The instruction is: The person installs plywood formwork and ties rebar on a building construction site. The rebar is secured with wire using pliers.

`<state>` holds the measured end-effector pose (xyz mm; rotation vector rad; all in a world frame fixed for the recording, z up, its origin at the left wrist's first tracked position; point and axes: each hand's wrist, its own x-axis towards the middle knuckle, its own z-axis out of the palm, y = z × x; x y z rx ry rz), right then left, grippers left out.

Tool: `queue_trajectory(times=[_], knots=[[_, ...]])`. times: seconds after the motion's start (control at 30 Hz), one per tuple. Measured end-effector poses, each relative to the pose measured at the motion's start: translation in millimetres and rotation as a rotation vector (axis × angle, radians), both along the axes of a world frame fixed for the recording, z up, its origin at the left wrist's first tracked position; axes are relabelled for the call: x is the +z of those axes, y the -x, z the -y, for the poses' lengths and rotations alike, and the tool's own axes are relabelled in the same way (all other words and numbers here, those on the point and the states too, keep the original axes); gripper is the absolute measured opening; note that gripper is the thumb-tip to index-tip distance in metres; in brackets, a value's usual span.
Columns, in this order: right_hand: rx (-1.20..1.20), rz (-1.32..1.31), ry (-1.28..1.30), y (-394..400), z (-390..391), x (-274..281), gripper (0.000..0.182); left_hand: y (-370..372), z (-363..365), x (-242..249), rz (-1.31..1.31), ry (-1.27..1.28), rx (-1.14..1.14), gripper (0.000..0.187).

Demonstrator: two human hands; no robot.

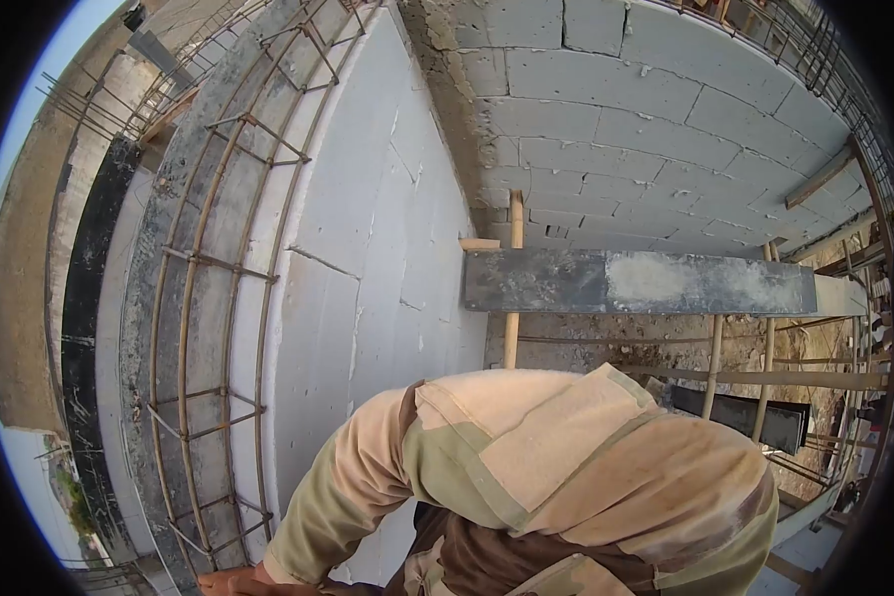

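My right arm in a tan and green camouflage sleeve bends across the lower middle of the view. At its cuff, my right hand shows partly at the bottom edge, beside the lower end of a rebar cage. Most of its fingers are cut off, so its grip cannot be made out. The cage of rusty bars and stirrups lies along the top of a pale block wall. A brownish patch right of the hand at the bottom edge is too cropped to name. My left hand cannot be seen.
A dark, dusty formwork board spans out from the wall, with wooden poles by it. A grey block wall rises behind. A black panel stands at left. Timber and bars crowd the right. Ground shows below.
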<state>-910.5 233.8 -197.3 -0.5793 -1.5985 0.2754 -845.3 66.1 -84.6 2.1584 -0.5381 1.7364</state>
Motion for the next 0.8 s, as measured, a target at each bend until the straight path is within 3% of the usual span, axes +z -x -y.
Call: queue_trajectory(times=[0.07, 0.13, 0.2, 0.37, 0.43, 0.47, 0.5, 0.53, 0.57, 0.7, 0.73, 0.77, 0.8], knots=[[-0.018, -0.036, 0.014, -111, 84, 1, 0.045, -31, 19, -13, -0.089, -0.041, -0.045, 0.021], [-0.023, -0.066, 0.031, -186, 137, 4, 0.040, -59, 43, -28, -0.068, 0.429, -0.170, 0.017], [-0.018, -0.076, 0.064, -262, 180, 4, 0.036, -89, 57, -27, -0.171, 0.465, -0.307, 0.016], [0.073, -0.035, 0.163, -341, 231, -12, 0.024, -172, 123, -46, -0.551, 0.852, -0.344, 0.030], [0.138, 0.056, 0.170, -431, 264, -13, 0.022, -253, 161, -44, -0.631, 0.983, -0.354, 0.038], [-0.383, 0.376, -0.040, -473, 272, -28, 0.017, -298, 153, -67, -0.566, 0.732, -0.581, 0.039], [-0.896, 0.659, -0.272, -507, 284, -39, 0.012, -320, 168, -49, -0.846, 0.806, -0.711, 0.035], [-0.836, 0.526, -0.114, -545, 326, -45, 0.008, -360, 198, -44, -0.796, 0.832, -0.797, 0.027], [-0.905, 0.517, -0.075, -583, 375, -43, 0.008, -388, 201, -36, -0.995, 0.890, -0.966, 0.031], [-1.226, -0.302, 0.496, -683, 537, -72, 0.028, -493, 216, -17, -1.413, 0.892, -1.242, 0.034], [-1.132, -0.583, 0.506, -697, 570, -72, 0.031, -513, 221, -18, -1.584, 0.886, -1.373, 0.035], [-1.027, -0.862, 0.517, -706, 596, -68, 0.041, -531, 226, -24, -1.568, 0.903, -1.368, 0.035], [-1.018, -0.853, 0.528, -711, 617, -60, 0.041, -549, 232, -34, -1.661, 0.941, -1.472, 0.036]])
